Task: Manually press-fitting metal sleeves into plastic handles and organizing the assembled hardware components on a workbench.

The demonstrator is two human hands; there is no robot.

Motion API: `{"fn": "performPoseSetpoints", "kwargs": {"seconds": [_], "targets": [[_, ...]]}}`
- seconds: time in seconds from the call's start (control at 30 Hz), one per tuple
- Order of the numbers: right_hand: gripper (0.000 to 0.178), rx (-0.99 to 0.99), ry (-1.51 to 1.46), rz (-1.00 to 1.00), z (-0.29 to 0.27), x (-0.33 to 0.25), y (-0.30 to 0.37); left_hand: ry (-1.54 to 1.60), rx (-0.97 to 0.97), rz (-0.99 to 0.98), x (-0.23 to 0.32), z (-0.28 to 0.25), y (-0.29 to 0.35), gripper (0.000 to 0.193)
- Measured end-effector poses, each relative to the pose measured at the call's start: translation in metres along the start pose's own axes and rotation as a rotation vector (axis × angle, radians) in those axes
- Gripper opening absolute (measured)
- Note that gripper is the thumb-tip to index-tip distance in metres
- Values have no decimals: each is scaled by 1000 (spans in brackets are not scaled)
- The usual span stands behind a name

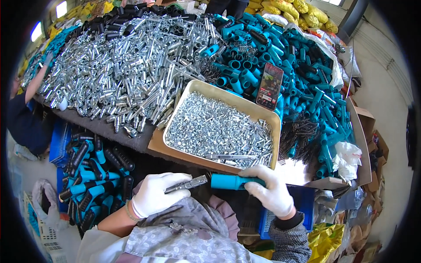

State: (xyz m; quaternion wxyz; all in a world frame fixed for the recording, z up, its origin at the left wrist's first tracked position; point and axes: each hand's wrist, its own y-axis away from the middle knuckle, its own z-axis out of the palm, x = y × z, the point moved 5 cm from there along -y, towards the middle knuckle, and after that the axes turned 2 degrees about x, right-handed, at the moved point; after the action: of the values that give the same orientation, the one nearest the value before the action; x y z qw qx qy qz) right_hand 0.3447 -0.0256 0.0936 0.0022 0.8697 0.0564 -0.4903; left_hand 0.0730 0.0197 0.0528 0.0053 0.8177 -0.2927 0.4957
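My gloved left hand [158,196] is closed around a ribbed silver metal shaft [187,184], which points right toward a teal tube. A dark piece, perhaps a spring end, shows between the shaft and the tube. In my gloved right hand [271,188] is the teal tubular sleeve [225,181], lying nearly level with its open end facing the shaft. Just beyond both hands stands a cream tray [239,100] full of small shiny metal parts [210,127]. Silver tweezers [231,157] lie across those parts near the tray's front side.
Silver metal shafts [127,74] are heaped far left, teal sleeves [250,74] far right, and dark springs [300,131] beside them. A phone [270,85] leans behind the tray. A blue crate [59,142] with teal-and-black handles stands left. Another person [28,125] works far left.
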Motion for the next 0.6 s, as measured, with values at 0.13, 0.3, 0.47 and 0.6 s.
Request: {"fn": "performPoseSetpoints", "kwargs": {"seconds": [0.13, 0.3, 0.47, 0.6], "targets": [[27, -73, -66, 18, 15, 8, -1, -49, -100, 98, 1, -6, 5, 33], [35, -396, 62, -83, 55, -11, -8, 12, -201, 175, 6, 3, 17, 42], [39, -460, -16, -27, 80, 0, -9, -53, -263, 202, 2, 11, 24, 50], [49, -537, -146, -4, 85, 8, -5, 70, -323, 212, 14, 13, 26, 51]]}}
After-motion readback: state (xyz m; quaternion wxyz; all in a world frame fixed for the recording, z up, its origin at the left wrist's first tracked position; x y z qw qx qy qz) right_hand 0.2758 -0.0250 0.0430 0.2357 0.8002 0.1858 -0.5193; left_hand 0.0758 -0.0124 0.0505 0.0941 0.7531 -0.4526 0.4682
